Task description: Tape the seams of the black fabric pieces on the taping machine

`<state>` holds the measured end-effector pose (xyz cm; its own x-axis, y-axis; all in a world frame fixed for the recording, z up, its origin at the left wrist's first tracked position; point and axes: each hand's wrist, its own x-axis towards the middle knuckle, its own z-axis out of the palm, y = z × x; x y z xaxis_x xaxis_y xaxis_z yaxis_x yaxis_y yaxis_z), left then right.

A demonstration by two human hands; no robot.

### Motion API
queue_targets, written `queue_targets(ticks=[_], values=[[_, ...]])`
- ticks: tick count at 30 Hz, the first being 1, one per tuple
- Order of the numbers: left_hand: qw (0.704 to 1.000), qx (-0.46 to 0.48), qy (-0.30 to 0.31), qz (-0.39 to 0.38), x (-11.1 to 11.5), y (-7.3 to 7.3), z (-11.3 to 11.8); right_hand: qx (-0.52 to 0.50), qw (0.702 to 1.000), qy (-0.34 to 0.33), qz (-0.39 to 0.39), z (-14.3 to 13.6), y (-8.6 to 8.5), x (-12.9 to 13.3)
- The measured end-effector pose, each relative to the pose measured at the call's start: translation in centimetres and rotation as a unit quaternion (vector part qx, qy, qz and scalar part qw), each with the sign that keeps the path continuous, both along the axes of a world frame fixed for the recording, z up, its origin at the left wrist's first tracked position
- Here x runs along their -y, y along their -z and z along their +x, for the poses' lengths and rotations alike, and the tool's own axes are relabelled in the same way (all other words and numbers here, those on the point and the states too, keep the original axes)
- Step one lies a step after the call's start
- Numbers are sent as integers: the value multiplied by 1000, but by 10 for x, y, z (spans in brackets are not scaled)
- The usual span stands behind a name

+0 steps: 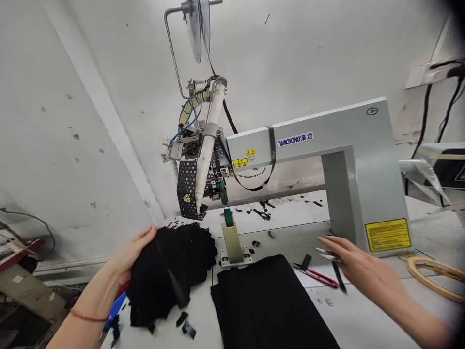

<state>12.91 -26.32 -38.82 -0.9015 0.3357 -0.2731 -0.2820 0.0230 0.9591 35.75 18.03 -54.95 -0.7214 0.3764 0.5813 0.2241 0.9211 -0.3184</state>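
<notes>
My left hand point(136, 252) grips the left edge of a ragged, fanned-out stack of black fabric pieces point(167, 271); part of its fingers is hidden by the stack. Held in my right hand point(363, 271) are small silver-bladed snips point(325, 253), their two points showing past the fingers and most of the tool covered. A pair of red-handled thread snips point(319, 277) lies on the table just left of that hand, beside a narrow black strip point(339, 278). Between my hands, a folded black cloth point(269, 305) lies flat in front of the machine's lower post point(231, 240).
A grey taping machine point(308, 138) spans the table, its perforated black guard point(188, 189) and upper roller point(222, 191) above the post. Black scraps point(262, 213) litter the white table behind. A tape roll point(436, 276) lies at right; a tape reel point(199, 29) hangs overhead.
</notes>
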Motion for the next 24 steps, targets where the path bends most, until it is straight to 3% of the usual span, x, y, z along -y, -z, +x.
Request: queue_targets(ticks=[2, 3, 6, 8, 11, 13, 15, 18, 21, 24], values=[[996, 18, 83, -15, -15, 5, 23, -21, 990, -127, -65, -25, -29, 52], [992, 15, 123, -27, -25, 7, 33, -34, 971, -214, -106, -37, -43, 80], [977, -13, 205, -57, -56, 9, 55, -53, 883, -391, -254, -63, -72, 153], [972, -17, 228, -61, -68, 11, 58, -1, 829, -420, -368, -73, -75, 186], [973, -8, 225, -55, -69, 20, 51, 121, 711, -418, -552, -77, -58, 211], [976, -12, 211, -52, -61, 29, 43, 133, 675, -397, -608, -77, -43, 220], [978, -14, 203, -48, -52, 40, 35, 118, 694, -380, -600, -78, -33, 224], [980, -11, 196, -35, -43, 51, 26, 88, 756, -374, -530, -79, -35, 211], [982, -10, 188, -26, -37, 55, 20, 118, 811, -384, -425, -75, -49, 158], [982, 2, 188, -22, -34, 56, 17, 155, 881, -315, -317, -68, -56, 81]])
